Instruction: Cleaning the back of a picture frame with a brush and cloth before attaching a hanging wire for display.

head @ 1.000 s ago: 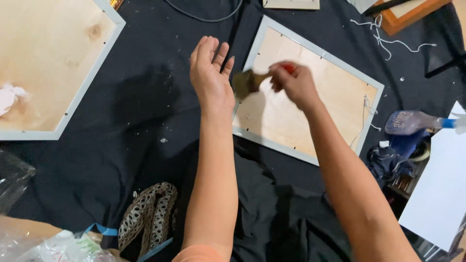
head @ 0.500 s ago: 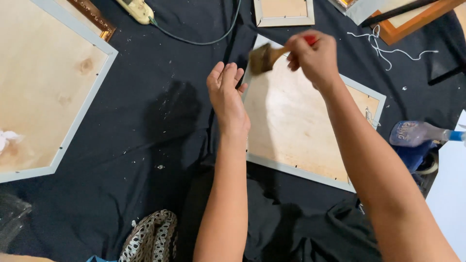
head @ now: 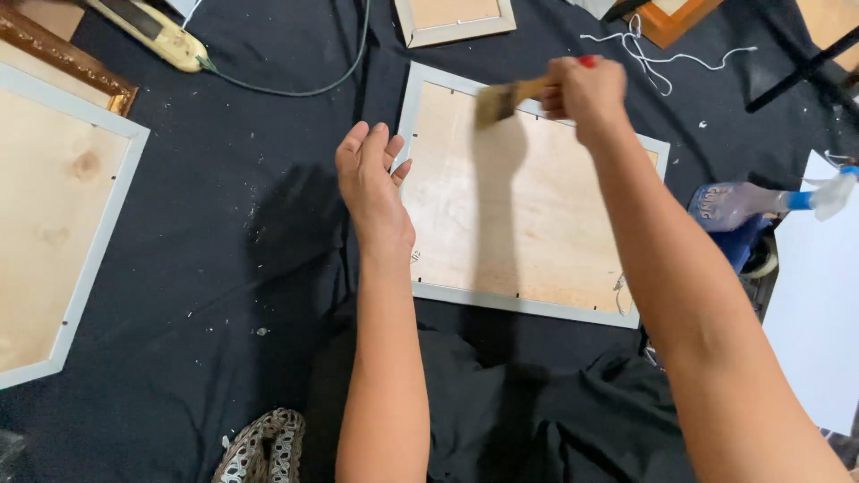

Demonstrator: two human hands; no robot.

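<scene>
A white picture frame (head: pixel 528 304) lies face down on the black cloth, its plywood backing (head: pixel 519 206) showing. My right hand (head: pixel 586 89) grips a paintbrush (head: pixel 501 98) with a wooden handle and a red end, held above the frame's far part; the bristles are blurred. My left hand (head: pixel 371 183) rests flat with fingers apart at the frame's left edge, pressing on the cloth and the rim.
A larger white frame (head: pixel 98 241) lies face down at the left, with a gilt frame (head: pixel 63 58) behind it. A small frame (head: pixel 456 22), a yellowish tool with a cable (head: pixel 152 31), white string (head: pixel 662 54), a spray bottle (head: pixel 752 201) and a white sheet (head: pixel 819 295) surround the work.
The view has shifted so the frame sits lower and more central. My right hand has lifted the brush off the backing and carried it toward the far edge. My left hand stays at the frame's left rim.
</scene>
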